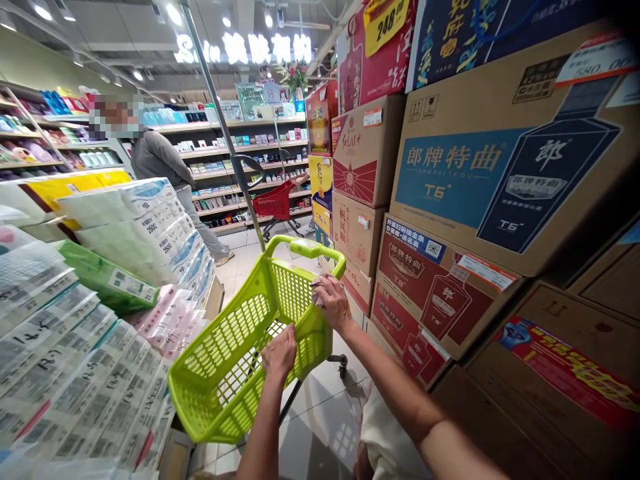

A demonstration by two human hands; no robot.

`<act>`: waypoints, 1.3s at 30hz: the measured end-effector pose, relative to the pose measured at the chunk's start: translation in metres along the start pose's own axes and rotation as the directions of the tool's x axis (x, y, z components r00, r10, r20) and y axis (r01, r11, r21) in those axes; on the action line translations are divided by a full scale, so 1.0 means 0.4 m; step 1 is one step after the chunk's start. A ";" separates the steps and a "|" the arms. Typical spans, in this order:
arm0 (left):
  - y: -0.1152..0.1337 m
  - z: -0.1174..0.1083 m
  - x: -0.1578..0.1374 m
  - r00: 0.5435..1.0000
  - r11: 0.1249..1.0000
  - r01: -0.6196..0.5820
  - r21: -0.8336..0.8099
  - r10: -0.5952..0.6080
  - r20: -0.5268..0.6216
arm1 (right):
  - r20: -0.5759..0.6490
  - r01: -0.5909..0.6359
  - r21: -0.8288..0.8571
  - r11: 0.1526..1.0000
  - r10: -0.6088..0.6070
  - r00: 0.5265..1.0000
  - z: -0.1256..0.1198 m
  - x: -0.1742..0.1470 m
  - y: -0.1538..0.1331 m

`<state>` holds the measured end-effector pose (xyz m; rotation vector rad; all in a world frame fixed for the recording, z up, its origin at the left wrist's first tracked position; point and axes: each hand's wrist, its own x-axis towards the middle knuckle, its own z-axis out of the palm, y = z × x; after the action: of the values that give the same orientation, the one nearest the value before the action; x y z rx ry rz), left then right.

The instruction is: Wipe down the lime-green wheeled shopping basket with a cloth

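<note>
A lime-green plastic shopping cart [220,393] stands tilted across my view, its basket holding nothing that I can see. My left hand [280,353] is closed around the near side rim of the basket. Further along the same rim, close to the handle end, my right hand [333,301] is closed on the cart too. Something small and pale shows by the right fingers, too unclear to name. The cart's handle bar [306,249] is beyond both hands. One wheel [343,365] shows on the tiled floor below the basket.
Stacked cardboard cartons [450,160] rise close on the right. Piles of packaged tissue paper [75,353] line the left. A person in grey [160,160] stands beyond them. A red shopping cart [274,202] is farther back, before stocked shelves [225,160]. A metal pole [223,113] stands behind the green cart.
</note>
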<state>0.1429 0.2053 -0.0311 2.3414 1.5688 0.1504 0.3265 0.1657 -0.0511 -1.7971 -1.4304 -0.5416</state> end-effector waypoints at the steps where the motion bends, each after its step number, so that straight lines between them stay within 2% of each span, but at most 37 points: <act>1: 0.000 0.001 0.000 1.000 1.000 0.000 0.000 0.000 0.000 | -0.024 -0.053 -0.008 0.999 0.052 0.998 0.008 -0.007 -0.005; 2: 0.001 0.002 0.000 1.000 1.000 -0.002 0.001 0.002 0.000 | -0.035 -0.070 -0.009 0.997 0.070 0.997 0.019 -0.018 -0.013; 6: -0.001 0.005 0.000 1.000 1.000 -0.011 0.012 0.011 -0.007 | -0.066 0.030 0.051 0.998 -0.026 0.997 0.066 -0.081 -0.035; 7: -0.001 0.005 0.000 1.000 1.000 -0.013 0.016 0.013 -0.009 | -0.097 0.020 0.073 0.997 -0.013 0.995 0.074 -0.091 -0.034; 10: 0.000 0.003 -0.001 1.000 1.000 -0.013 0.019 0.013 -0.011 | -0.210 -0.103 0.151 0.983 0.134 0.968 0.086 -0.100 -0.030; 12: 0.002 0.004 -0.002 1.000 1.000 -0.013 0.014 0.013 -0.015 | -0.242 -0.155 0.196 0.968 0.201 0.949 0.097 -0.101 -0.035; 16: -0.002 0.011 -0.001 1.000 1.000 -0.016 0.005 0.016 -0.019 | -0.160 -0.267 0.186 0.945 0.298 0.941 0.148 -0.139 -0.060; 18: -0.006 0.015 0.003 1.000 1.000 -0.017 0.009 0.017 -0.015 | -0.146 -0.378 0.171 0.910 0.403 0.903 0.175 -0.162 -0.073; 20: -0.008 0.019 0.008 1.000 1.000 -0.018 0.014 0.018 -0.008 | -0.227 -0.462 0.200 0.864 0.500 0.836 0.188 -0.167 -0.085; 22: -0.007 0.021 0.014 1.000 1.000 -0.014 0.016 0.014 0.001 | -0.325 -0.491 0.229 0.841 0.541 0.776 0.182 -0.148 -0.093; 23: -0.005 0.021 0.016 1.000 1.000 -0.013 0.015 0.013 0.005 | -0.343 -0.483 0.222 0.847 0.532 0.774 0.173 -0.132 -0.095; 27: 0.000 0.020 0.016 1.000 1.000 -0.004 0.015 0.004 0.011 | -0.199 -0.379 0.157 0.912 0.406 0.892 0.134 -0.097 -0.105; 30: -0.005 0.022 0.013 1.000 1.000 -0.007 0.019 0.007 -0.002 | -0.118 -0.335 0.137 0.932 0.351 0.929 0.133 -0.133 -0.114; 33: -0.017 0.027 0.013 1.000 1.000 -0.012 0.015 0.012 -0.019 | -0.073 -0.178 0.132 0.975 0.188 0.979 0.138 -0.168 -0.098; 35: -0.022 0.029 0.014 1.000 1.000 -0.007 0.013 0.007 -0.018 | -0.062 -0.094 0.130 0.987 0.103 0.993 0.129 -0.161 -0.070; 36: -0.023 0.030 0.015 1.000 1.000 -0.005 0.012 0.005 -0.017 | -0.068 -0.095 0.117 0.989 0.103 0.992 0.121 -0.149 -0.056; 39: -0.018 0.032 0.017 1.000 1.000 0.003 0.003 -0.003 -0.001 | -0.123 -0.209 0.062 0.976 0.215 0.969 0.106 -0.114 -0.040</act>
<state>0.1425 0.2114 -0.0458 2.3412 1.5743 0.1480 0.2929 0.1712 -0.1058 -1.8151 -1.1387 -0.4979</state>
